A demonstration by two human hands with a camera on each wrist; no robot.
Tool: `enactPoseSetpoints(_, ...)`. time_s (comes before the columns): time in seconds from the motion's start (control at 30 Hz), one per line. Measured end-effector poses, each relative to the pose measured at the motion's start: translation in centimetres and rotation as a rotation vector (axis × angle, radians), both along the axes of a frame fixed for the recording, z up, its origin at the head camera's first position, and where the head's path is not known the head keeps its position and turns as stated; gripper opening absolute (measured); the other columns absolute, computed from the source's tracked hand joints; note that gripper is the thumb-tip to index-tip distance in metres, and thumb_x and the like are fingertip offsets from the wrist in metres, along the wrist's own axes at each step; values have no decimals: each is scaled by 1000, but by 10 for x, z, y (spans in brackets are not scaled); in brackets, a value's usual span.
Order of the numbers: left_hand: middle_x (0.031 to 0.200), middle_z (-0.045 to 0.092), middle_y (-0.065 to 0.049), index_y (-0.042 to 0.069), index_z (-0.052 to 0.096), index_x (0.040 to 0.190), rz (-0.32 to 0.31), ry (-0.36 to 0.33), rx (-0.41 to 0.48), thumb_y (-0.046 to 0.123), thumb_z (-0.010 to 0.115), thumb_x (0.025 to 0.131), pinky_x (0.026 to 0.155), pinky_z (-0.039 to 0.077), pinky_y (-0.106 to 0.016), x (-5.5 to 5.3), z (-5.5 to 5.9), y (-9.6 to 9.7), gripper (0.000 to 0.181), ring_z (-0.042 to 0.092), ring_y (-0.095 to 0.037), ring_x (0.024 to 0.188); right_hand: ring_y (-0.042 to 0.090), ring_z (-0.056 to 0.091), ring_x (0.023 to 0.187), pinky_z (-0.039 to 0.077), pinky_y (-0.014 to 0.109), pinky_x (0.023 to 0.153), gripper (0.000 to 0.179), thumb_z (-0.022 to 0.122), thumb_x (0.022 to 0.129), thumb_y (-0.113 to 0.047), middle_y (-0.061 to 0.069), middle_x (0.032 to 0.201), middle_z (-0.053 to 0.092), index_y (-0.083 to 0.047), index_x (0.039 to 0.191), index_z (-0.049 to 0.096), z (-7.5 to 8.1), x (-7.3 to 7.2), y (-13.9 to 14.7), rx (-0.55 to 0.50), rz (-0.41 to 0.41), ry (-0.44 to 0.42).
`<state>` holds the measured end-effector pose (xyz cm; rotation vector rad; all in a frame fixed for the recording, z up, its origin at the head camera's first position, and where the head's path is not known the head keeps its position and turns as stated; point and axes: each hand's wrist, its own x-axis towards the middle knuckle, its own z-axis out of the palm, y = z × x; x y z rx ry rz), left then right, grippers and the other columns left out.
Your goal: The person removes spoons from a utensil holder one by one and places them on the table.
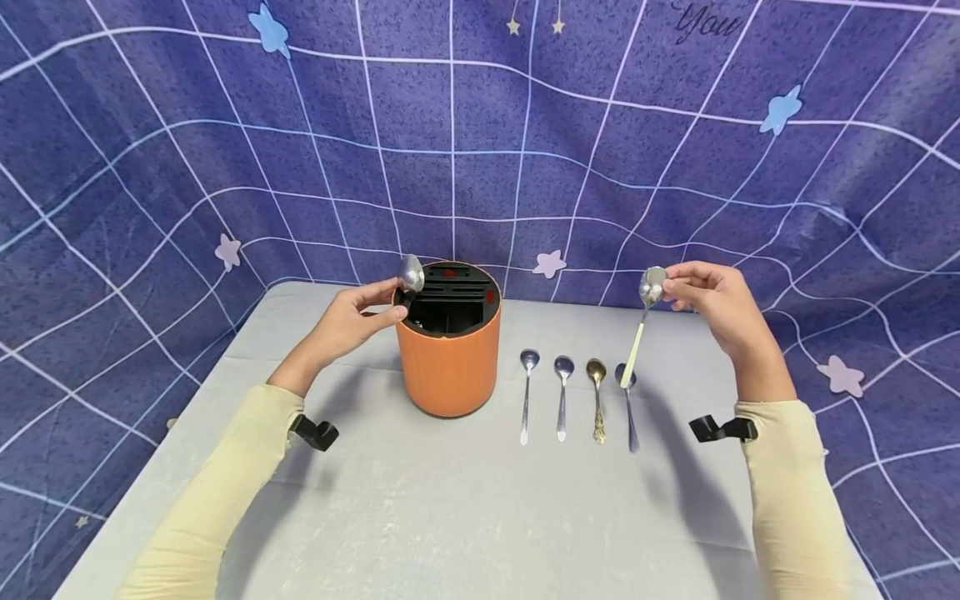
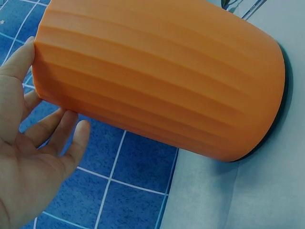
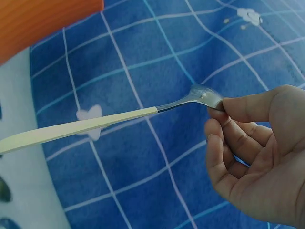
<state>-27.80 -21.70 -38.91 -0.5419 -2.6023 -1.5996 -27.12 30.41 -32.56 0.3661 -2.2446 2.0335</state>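
Note:
A spoon with a shiny bowl and cream handle [image 1: 635, 354] hangs handle-down from my right hand [image 1: 708, 292]. In the right wrist view, thumb and fingertips pinch the edge of its bowl [image 3: 205, 95]. My left hand [image 1: 352, 317] grips the left rim of an orange utensil holder [image 1: 450, 375], its thumb and fingers spread around the edge. The holder stands upright, with a black slotted top [image 1: 453, 292]. Beside my left fingertips, another spoon's bowl [image 1: 411, 273] sticks up above the holder's rim; its lower handle is hidden inside.
Right of the holder, several spoons lie in a row on the white tabletop [image 1: 465, 500]: a silver one [image 1: 529, 360], a second silver one [image 1: 563, 367], a gold-toned one [image 1: 596, 371] and a dark one [image 1: 630, 417], overlapped by the held handle. A blue gridded cloth [image 1: 480, 183] hangs behind.

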Motion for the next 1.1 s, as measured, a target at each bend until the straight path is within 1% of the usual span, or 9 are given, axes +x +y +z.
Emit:
enactPoseSetpoints(0.13, 145, 59, -15, 10, 52, 151, 3, -4, 0, 26, 73, 97, 109, 46, -53, -1, 0, 0, 60, 54, -30, 132, 6, 67, 72, 55, 17, 64, 16, 66, 95, 5, -6, 82, 75, -10, 95, 74, -10, 1, 15, -8, -10, -30)
enactPoseSetpoints(0.27, 145, 59, -15, 10, 51, 151, 2, -7, -7, 27, 72, 98, 110, 46, -54, 0, 0, 0, 60, 53, -30, 133, 6, 68, 74, 56, 17, 66, 13, 66, 96, 2, -5, 83, 76, -9, 96, 74, -20, 2, 28, -5, -9, -65)
enactPoseSetpoints(0.4, 146, 57, -16, 8, 50, 152, 3, -6, -13, 28, 72, 98, 110, 46, -54, 1, 1, 0, 61, 53, -31, 133, 5, 68, 77, 57, 17, 67, 10, 67, 96, 0, -5, 85, 75, -8, 97, 74, -28, 4, 39, 8, -15, -97)
enactPoseSetpoints(0.63, 147, 56, -19, 4, 49, 152, 8, 0, -11, 25, 71, 98, 111, 45, -55, 1, 0, 1, 62, 52, -34, 135, 5, 68, 78, 58, 18, 69, 10, 64, 98, -2, -6, 86, 73, -6, 100, 73, -40, 1, 56, 86, -24, -167)
enactPoseSetpoints(0.73, 147, 56, -20, 3, 49, 151, 11, -2, -1, 24, 71, 98, 111, 45, -54, 1, 0, 2, 61, 52, -33, 135, 5, 68, 78, 59, 19, 70, 10, 62, 99, -2, -6, 86, 74, -5, 100, 72, -46, -1, 63, 115, -18, -197)
enactPoseSetpoints(0.87, 144, 58, -19, 4, 50, 151, 17, -9, 9, 24, 72, 98, 110, 46, -53, 1, 0, 2, 61, 53, -32, 133, 6, 68, 77, 59, 20, 70, 10, 61, 99, -1, -7, 85, 74, -2, 101, 70, -57, -6, 68, 156, -9, -229)
enactPoseSetpoints(1.0, 142, 60, -18, 6, 51, 151, 25, -13, 4, 26, 72, 97, 109, 46, -53, 1, -1, 1, 61, 55, -31, 131, 6, 67, 76, 59, 20, 69, 10, 60, 99, -1, -9, 83, 73, 3, 106, 67, -70, -10, 72, 207, -8, -263)
enactPoseSetpoints(1.1, 142, 61, -18, 7, 51, 151, 24, -8, -3, 28, 72, 98, 110, 45, -55, 0, -1, 1, 61, 55, -31, 131, 6, 66, 76, 59, 20, 69, 11, 60, 99, -1, -9, 82, 71, 3, 107, 66, -79, -13, 74, 224, 2, -296)
